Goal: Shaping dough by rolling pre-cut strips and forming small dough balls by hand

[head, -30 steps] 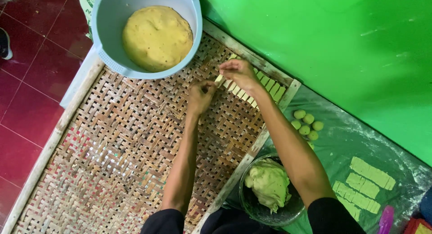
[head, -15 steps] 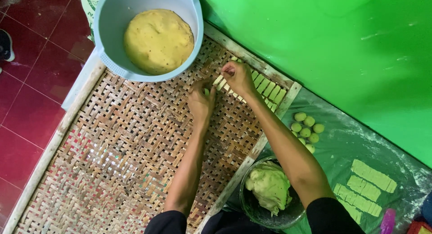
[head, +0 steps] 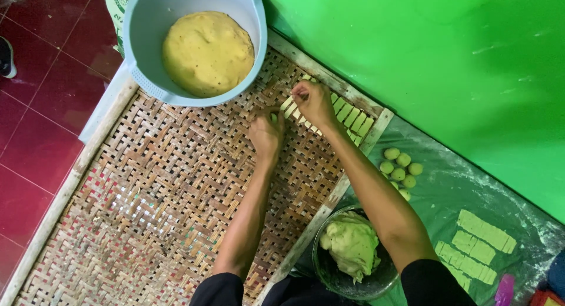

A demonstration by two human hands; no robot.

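The person's left hand [head: 266,131] and right hand [head: 313,101] rest on a woven bamboo tray [head: 153,206], both pinched narrowly on pale green dough strips [head: 347,115] lined up in a row near the tray's far corner. The right hand grips the end of a strip; the left holds a small piece just beside the row. A grey basin [head: 147,23] of yellow dough [head: 207,53] sits on the tray's far edge. Green dough balls [head: 400,165] lie on plastic sheeting nearby.

left hand [head: 266,131] nearer strips [head: 347,115], right hand [head: 313,101] lower
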